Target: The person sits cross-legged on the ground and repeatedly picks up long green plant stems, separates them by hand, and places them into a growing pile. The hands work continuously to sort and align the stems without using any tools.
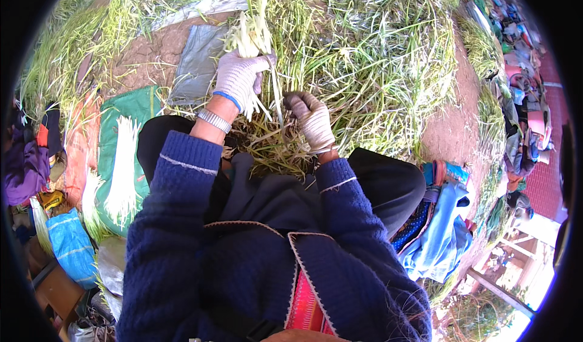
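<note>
In a white knitted glove with a blue cuff, my left hand [239,75] grips a bundle of pale green-white stalks [249,34]. Their thicker ends show above the fist and thinner ends poke out below it. One longer, limp stalk [277,93] hangs down beside my thumb. My right hand [312,121], in a glove with darkened fingertips, is just right of that stalk with its fingers curled. Whether those fingertips pinch anything is not clear. Loose leaves and dry trimmings [278,153] lie on the ground between my knees.
A large heap of cut green stalks [364,59] spreads ahead and to the right. At left, a green woven sack [109,114] bears a pile of white stalks [123,173]. A blue sack [72,246] stands lower left. Blue cloth [439,237] lies beside my right knee.
</note>
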Tool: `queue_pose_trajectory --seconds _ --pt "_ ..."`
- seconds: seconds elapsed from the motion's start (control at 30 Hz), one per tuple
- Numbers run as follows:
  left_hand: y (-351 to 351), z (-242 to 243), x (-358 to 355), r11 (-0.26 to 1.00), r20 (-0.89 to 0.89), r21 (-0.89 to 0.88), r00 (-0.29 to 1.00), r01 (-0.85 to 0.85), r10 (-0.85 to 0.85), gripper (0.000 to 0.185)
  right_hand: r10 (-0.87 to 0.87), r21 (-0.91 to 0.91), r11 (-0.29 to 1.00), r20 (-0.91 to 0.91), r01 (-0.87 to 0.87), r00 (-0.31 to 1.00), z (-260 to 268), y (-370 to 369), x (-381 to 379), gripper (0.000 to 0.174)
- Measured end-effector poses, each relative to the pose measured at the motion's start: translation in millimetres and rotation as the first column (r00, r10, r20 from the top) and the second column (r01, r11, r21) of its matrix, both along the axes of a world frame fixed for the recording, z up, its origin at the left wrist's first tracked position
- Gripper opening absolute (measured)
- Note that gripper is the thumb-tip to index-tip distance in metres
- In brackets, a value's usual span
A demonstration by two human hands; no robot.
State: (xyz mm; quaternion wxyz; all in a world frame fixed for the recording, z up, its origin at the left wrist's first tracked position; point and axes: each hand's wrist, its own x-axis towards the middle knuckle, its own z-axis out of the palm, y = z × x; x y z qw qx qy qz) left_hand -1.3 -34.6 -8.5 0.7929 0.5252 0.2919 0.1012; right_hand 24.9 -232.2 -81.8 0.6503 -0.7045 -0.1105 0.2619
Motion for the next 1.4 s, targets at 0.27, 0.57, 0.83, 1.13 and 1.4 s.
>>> queue_pose_trajectory --seconds 0.27,0.57,0.83,1.13,1.4 --pt "-11 -13 -4 0.991 0.014 -0.031 0.991 0.132 -0.131 0.018 0.074 0.208 0.977 -0.171 -0.037 0.982 37 18 0 0.024" --pt "7 -33 -7 0.992 -0.120 -0.041 0.986 -0.122 0.117 0.019 -0.211 0.084 0.973 -0.074 0.216 0.975 24 3 0 0.016" --pt "-16 -19 -5 1.000 -0.072 -0.024 0.997 0.004 -0.006 0.025 -0.155 -0.155 0.966 0.282 0.205 0.947 -1 14 -15 0.019" --pt "-22 -22 -8 0.998 -0.130 0.010 0.990 0.063 -0.061 0.022 -0.140 -0.095 0.985 0.053 0.145 0.989 11 28 -17 0.019" --pt "-23 -23 -12 0.994 -0.135 -0.052 0.985 0.099 -0.105 0.018 -0.152 0.211 0.956 -0.240 0.204 0.959 16 33 -4 0.015"
